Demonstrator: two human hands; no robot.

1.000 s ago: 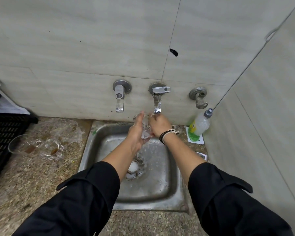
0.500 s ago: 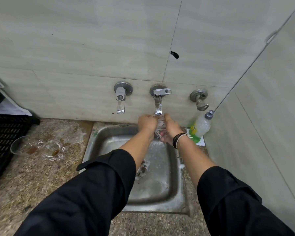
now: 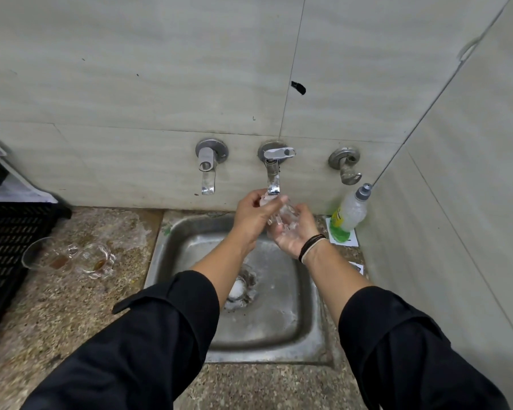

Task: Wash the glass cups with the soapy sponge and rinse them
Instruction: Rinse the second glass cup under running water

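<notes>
Under the middle tap (image 3: 272,173), above the sink (image 3: 305,329), a glass cup (image 3: 282,214) was held between both hands. It was gripped from the left by the curled fingers of the left hand (image 3: 253,216) and cradled from below-right in the loosely cupped right hand (image 3: 296,232). Its long axis could not be made out.

Black crate (image 3: 9,247) cut off at left edge; glass cup (image 3: 282,214) partly hidden by fingers (image 3: 274,202).

Your sink (image 3: 305,329) lies open below. Left of it, two dirty cups (image 3: 71,257) and a black crate (image 3: 6,247) block the counter; right, a bottle (image 3: 350,213) crowds the wall.
</notes>
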